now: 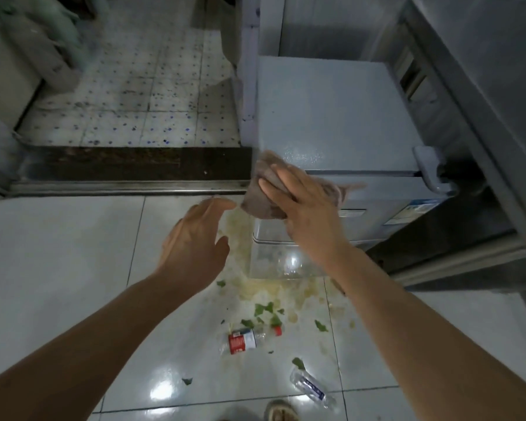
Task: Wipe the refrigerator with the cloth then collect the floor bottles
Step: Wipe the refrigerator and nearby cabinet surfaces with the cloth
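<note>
The right hand (pixel 301 208) is pressing a brownish cloth (pixel 264 192) against the front left corner of a small pale refrigerator (pixel 331 117), its fingers lying straight and flat over the fabric. The cloth is draping over the top edge and hanging partly down the front. The left hand (pixel 195 238) is hovering just beside the cloth, to its left, with fingers spread and relaxed, holding nothing and touching nothing that can be made out.

Two bottles are lying on their sides on the glossy white tiled floor (pixel 58 253), below the arms. The bottle with the red label (pixel 246 340) is lying nearer the refrigerator, with a red cap at its right end. The clear bottle with the blue label (pixel 312 388) is lying a little lower and to the right, well apart from both hands.

Green leaf scraps (pixel 263 309) and a yellowish smear (pixel 255 287) are spreading across the tiles between the refrigerator's base and the bottles. A foot in a shoe (pixel 281 410) is showing at the bottom edge
</note>
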